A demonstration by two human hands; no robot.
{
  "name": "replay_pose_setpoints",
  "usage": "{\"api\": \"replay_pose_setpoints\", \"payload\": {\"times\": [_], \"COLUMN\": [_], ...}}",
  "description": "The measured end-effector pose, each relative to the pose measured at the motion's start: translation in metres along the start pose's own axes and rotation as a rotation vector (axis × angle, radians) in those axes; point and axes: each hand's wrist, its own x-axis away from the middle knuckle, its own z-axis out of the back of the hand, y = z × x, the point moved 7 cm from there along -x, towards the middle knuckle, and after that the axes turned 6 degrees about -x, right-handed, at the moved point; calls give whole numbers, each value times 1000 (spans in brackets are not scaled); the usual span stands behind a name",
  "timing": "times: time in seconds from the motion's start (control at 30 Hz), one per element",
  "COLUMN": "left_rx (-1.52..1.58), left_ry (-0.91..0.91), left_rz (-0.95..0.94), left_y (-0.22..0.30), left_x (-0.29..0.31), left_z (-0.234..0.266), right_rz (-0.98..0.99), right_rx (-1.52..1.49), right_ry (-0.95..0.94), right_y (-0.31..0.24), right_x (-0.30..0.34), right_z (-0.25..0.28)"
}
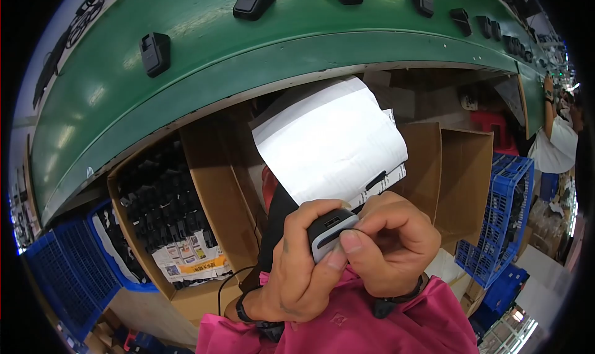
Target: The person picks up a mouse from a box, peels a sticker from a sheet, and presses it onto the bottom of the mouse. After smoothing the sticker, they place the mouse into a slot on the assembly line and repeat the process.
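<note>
In front of my chest is a small rounded black-and-grey plastic device (333,232), with a rectangular port in its end facing me. My left hand (294,270) is closed around it, the thumb pressing its near edge. The bent fingers of my right hand (400,245) come together in a pinch at the device's right edge. Whether anything small is between those fingertips is hidden. Just beyond my hands, white paper sheets (328,137) lie over my lap, with a small black strip-like piece (375,180) on them.
Black cradle-like units (255,1) stand spaced along the green bench (204,50) ahead. An open cardboard box (217,187) full of black parts is at left, another box (462,180) at right. Blue crates (68,261) flank both sides. A person's sleeve (555,149) shows far right.
</note>
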Motion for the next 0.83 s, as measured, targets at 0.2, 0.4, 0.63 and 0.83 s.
{"api": "replay_pose_setpoints", "payload": {"times": [0.2,0.4,0.63,0.83], "left_rx": [-20,22,-10,-40], "left_ry": [5,56,68,75], "left_rz": [23,53,15,-13], "left_y": [-1,-4,-2,-3], "left_x": [0,5,3,4], "left_z": [-1,1,1,2], "right_rz": [20,-22,2,26], "right_rx": [13,100,96,153], "right_ry": [9,-78,-76,-79], "right_y": [2,-1,-3,-6], "right_x": [0,4,2,0], "right_z": [2,1,3,2]}}
